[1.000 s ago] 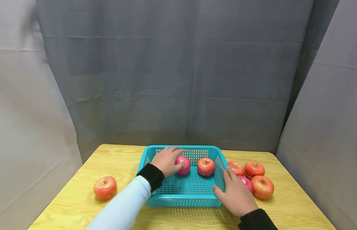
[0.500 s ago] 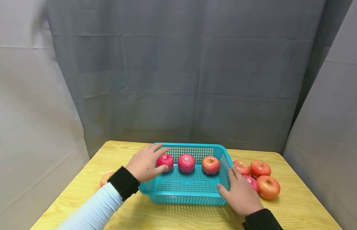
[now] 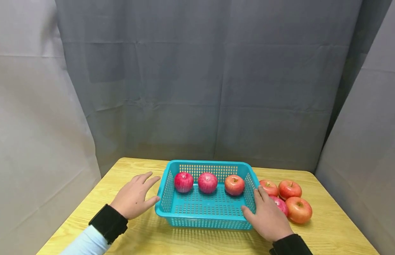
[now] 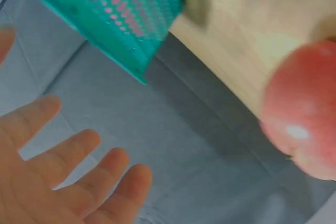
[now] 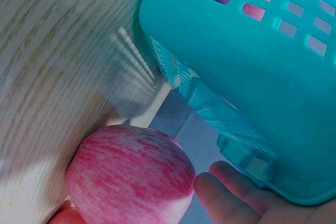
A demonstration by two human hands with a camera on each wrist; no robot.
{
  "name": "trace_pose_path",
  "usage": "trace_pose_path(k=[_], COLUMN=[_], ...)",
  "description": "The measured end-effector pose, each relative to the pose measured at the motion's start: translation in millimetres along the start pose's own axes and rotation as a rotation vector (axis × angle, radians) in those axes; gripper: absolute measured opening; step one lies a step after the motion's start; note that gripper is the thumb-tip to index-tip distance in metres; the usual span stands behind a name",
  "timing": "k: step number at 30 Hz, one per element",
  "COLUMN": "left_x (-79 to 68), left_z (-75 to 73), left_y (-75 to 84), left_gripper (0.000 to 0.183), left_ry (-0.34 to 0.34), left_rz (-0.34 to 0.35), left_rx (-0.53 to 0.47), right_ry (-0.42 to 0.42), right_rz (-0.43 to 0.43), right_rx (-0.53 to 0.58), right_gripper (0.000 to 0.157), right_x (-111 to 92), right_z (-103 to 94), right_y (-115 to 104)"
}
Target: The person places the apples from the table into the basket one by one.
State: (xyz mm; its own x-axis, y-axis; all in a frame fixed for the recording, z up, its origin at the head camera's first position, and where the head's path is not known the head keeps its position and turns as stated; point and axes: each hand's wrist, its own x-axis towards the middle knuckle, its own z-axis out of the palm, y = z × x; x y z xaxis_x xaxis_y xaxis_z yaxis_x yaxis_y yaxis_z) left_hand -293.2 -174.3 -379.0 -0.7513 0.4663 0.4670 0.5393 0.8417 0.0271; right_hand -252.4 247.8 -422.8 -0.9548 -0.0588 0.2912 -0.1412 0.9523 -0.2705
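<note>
In the head view, a turquoise plastic basket (image 3: pixel 210 223) holds three apples in a row: a dark pink apple (image 3: pixel 183 182), another pink apple (image 3: pixel 207 183) and an orange-red apple (image 3: pixel 234 185). My left hand (image 3: pixel 133 196) hovers just left of the basket, fingers spread, holding nothing. A red apple (image 4: pixel 307 108) near that hand appears in the left wrist view; the hand hides it from the head camera. My right hand (image 3: pixel 269 214) rests at the basket's right rim, its fingers straight along the outer side and its thumb over the inside.
Right of the basket sit several apples close together, among them an orange-red apple (image 3: pixel 298 210) and a pink apple (image 5: pixel 131 174) beside my right fingertips. They share the wooden table (image 3: pixel 331 216). Grey cloth (image 3: pixel 197 88) hangs behind the table's far edge.
My left hand has let go of a pink apple at the left of the row and drawn back leftward out of the basket. The right hand stays at the rim; the head view shifted slightly.
</note>
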Motion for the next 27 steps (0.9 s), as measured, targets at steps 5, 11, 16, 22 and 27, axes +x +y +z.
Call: trace_pose_path(k=[5, 11, 16, 22, 27], left_x=[-17.3, -33.8, -42.5, -46.7, -48.8], left_z=[6.6, 12.2, 16.2, 23.4, 30.2], left_y=[-15.0, -31.0, -41.8, -53.1, -60.3], left_gripper=[0.061, 0.062, 0.061, 0.061, 0.061], left_ry=[-0.022, -0.046, -0.066, -0.082, -0.087], left_rz=[-0.072, -0.122, -0.154, -0.205, -0.245], left_rx=[0.008, 0.017, 0.021, 0.03, 0.023], right_ry=[-0.002, 0.0, -0.009, -0.005, -0.001], right_rz=[0.003, -0.001, 0.005, -0.001, -0.004], right_rx=[-0.003, -0.005, -0.006, -0.003, -0.001], right_gripper=[0.094, 0.094, 0.096, 0.095, 0.093], right_x=[-0.9, -0.3, 0.3, 0.1, -0.6], right_z=[-0.1, -0.3, -0.7, -0.2, -0.2], right_y=[-1.8, -1.6, -1.3, -0.6, -1.4])
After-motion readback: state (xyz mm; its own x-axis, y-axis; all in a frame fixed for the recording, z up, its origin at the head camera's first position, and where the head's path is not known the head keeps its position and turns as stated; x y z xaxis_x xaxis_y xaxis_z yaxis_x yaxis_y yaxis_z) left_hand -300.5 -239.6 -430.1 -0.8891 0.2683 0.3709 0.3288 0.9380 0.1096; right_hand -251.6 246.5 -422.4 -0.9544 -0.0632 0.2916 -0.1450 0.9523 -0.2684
